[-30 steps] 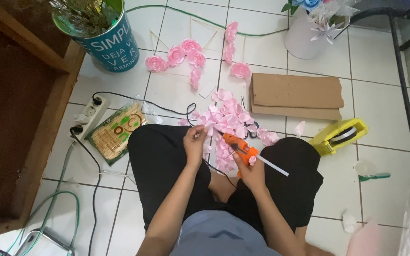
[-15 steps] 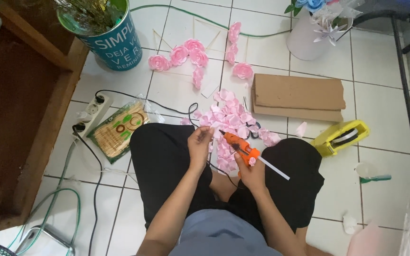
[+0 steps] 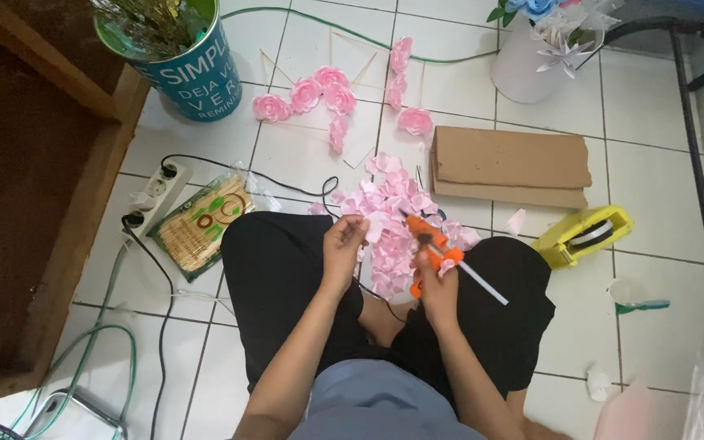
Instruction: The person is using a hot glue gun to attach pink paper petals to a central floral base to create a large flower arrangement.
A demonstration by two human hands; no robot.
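Note:
I sit cross-legged on a white tiled floor in black trousers. My right hand [image 3: 436, 287] grips an orange glue gun [image 3: 426, 236], nozzle pointing up-left, with a white glue stick [image 3: 482, 283] jutting out behind. My left hand [image 3: 344, 244] pinches a small pink paper petal at the edge of a pile of pink petals [image 3: 389, 212] lying between my knees. Beyond the pile, finished pink paper roses [image 3: 313, 94] lie in a curved row on thin wooden sticks.
A brown cardboard box [image 3: 511, 165] lies right of the petals, a yellow tape dispenser [image 3: 584, 235] beside my right knee. A pack of bamboo skewers [image 3: 202, 224] and a white power strip [image 3: 156, 195] lie left. A teal plant pot [image 3: 191, 61], white vase [image 3: 531, 57] and wooden furniture [image 3: 34, 204] surround.
My left hand has drawn slightly back toward my knee with the petal; the glue gun stays nearly where it was.

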